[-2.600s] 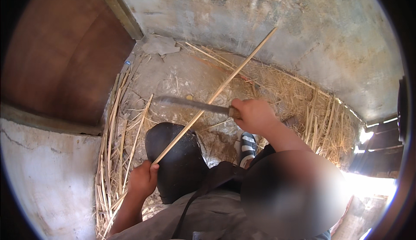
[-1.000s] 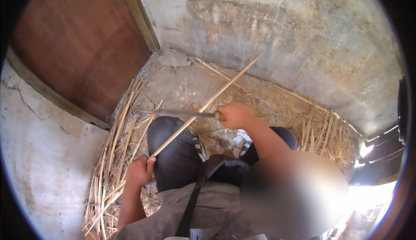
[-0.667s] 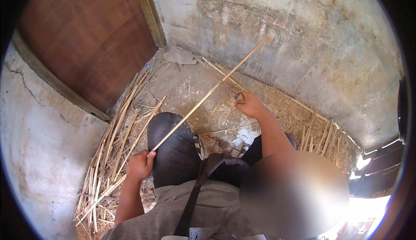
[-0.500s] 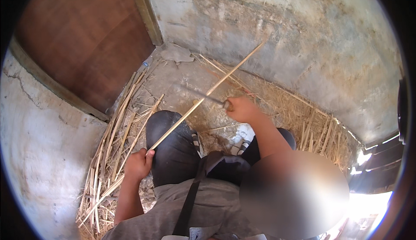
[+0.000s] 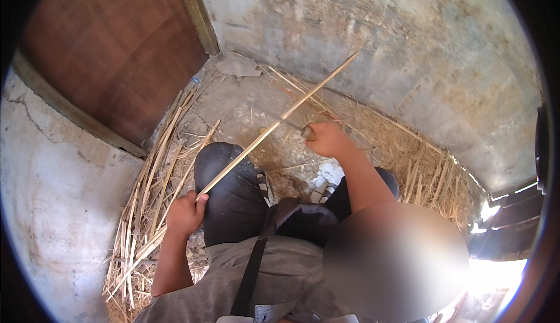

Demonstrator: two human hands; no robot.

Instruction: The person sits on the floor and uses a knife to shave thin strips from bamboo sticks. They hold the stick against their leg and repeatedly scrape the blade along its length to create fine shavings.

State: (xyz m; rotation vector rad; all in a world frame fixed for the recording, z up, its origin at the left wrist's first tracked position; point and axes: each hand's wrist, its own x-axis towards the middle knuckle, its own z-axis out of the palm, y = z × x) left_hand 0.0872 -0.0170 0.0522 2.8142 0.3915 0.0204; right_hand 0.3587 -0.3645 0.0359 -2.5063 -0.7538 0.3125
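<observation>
A long pale bamboo strip [image 5: 280,120] slants from my lap up to the right toward the far wall. My left hand [image 5: 186,213] is closed on its near end beside my left knee, thumb along the top. In my right hand [image 5: 326,139] is the handle of a knife [image 5: 293,125]. Its thin dark blade points left and crosses the strip near the middle. Motion smears the blade, and I cannot tell whether it touches the strip. The strip's far end stands free near the wall.
Several split bamboo strips [image 5: 153,183] lie piled on the left along the wall and brown door [image 5: 116,55]. Shavings and short strips [image 5: 429,177] cover the floor at right, against the stained wall [image 5: 373,49]. A flat stone [image 5: 238,66] sits near the door post.
The knife and my right hand have moved slightly away from me along the strip. My left hand has come slightly nearer the far side and keeps its hold on the strip.
</observation>
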